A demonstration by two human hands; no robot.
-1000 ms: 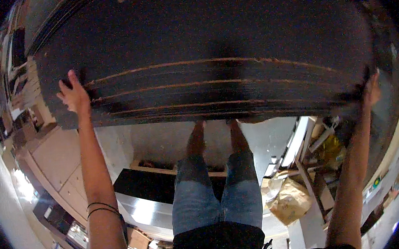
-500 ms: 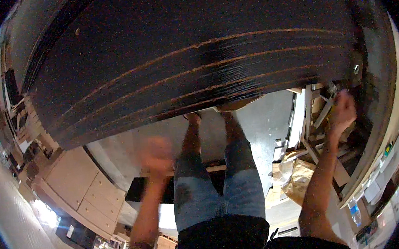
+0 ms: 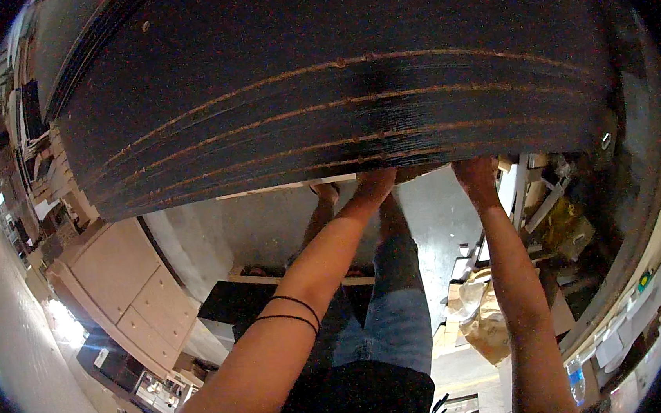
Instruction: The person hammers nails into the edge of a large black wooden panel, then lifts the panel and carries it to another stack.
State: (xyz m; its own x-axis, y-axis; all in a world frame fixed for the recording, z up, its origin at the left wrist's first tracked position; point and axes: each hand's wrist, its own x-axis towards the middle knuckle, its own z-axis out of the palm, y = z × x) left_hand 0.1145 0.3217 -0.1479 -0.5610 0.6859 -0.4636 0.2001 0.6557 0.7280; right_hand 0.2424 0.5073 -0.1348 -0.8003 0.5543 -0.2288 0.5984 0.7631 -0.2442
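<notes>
A stack of black boards (image 3: pixel 314 19) with thin brown edges fills the upper part of the head view, its front edge facing me. My left hand (image 3: pixel 376 184) is at the underside of that front edge, near the middle, and the board hides its fingers. To the right of it, my right hand (image 3: pixel 474 174) meets the same edge. Its fingers are out of sight too, so I cannot tell how tightly either hand grips. Two dark bands circle my left forearm.
A pale wooden cabinet (image 3: pixel 130 299) with several drawers or doors stands at the left. Beside my legs lies a black box-like piece (image 3: pixel 233 309). Crumpled brown paper (image 3: pixel 484 323) and wood scraps are at the right. A clear bottle (image 3: pixel 576 382) is at lower right.
Both hands have come to the front edge of the stack: the left moved up and right from beside my leg, the right moved left. The view has shifted slightly.
</notes>
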